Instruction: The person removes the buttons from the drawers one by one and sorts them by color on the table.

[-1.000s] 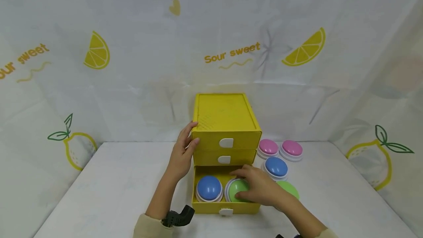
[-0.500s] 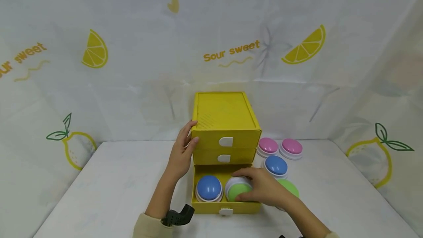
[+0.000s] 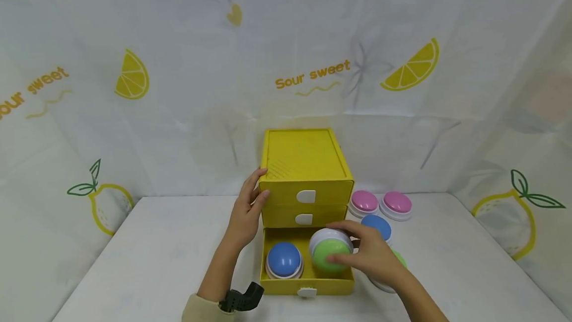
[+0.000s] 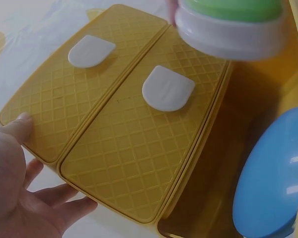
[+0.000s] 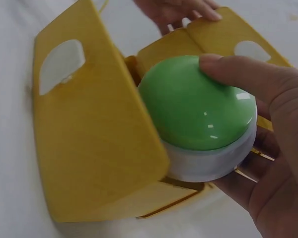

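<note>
A yellow drawer cabinet (image 3: 306, 193) stands on the table with its bottom drawer (image 3: 281, 287) pulled out. My left hand (image 3: 246, 212) rests on the cabinet's left front corner, its thumb against the front and its fingers spread along the side. My right hand (image 3: 373, 252) grips a green dome push button (image 3: 329, 255) with a white base, thumb on the dome and fingers behind the base. In the head view the button is tilted, dome toward the front, over the drawer's right half. A blue dome push button (image 3: 284, 260) sits in the left half.
Right of the cabinet stand two pink buttons (image 3: 397, 202), another blue button (image 3: 377, 226) and another green button (image 3: 399, 258), partly hidden by my right hand. The two upper drawers (image 3: 286, 216) are closed. A white cloth with lemon prints (image 3: 201, 88) hangs behind.
My right hand has tipped the green button and raised it from the drawer floor, up and slightly right. My left hand has kept its place on the cabinet.
</note>
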Available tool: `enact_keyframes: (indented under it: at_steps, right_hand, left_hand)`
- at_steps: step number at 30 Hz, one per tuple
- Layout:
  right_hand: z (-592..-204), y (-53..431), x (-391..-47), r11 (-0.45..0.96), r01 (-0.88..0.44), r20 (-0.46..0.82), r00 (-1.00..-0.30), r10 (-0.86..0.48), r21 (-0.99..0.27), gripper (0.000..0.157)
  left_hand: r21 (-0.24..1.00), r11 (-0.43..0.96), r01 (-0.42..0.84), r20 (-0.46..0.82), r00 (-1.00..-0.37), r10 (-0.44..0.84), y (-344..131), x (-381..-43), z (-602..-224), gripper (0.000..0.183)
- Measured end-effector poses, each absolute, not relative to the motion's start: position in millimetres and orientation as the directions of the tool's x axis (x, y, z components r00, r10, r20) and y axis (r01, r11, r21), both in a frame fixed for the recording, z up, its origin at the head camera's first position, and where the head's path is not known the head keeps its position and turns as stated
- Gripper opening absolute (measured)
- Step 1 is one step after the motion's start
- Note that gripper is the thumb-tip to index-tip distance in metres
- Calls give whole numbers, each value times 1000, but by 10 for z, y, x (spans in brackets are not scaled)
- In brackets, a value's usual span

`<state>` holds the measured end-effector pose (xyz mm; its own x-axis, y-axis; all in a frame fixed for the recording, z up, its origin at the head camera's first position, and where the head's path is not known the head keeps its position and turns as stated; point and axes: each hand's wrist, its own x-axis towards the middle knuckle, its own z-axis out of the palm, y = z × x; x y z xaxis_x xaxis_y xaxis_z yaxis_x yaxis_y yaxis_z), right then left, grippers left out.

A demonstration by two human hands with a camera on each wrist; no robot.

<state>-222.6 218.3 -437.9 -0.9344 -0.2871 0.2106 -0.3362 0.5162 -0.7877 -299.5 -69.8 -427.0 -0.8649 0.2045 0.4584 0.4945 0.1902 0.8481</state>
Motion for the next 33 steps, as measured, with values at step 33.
enact_keyframes:
  at_steps: [33]
  right_hand:
    - [-4778, 3873, -1889, 311, 72, 6, -970, 241, -948, 41]
  left_hand:
    - [838, 214, 502, 462, -861, 212, -723, -3004, -4261, 47]
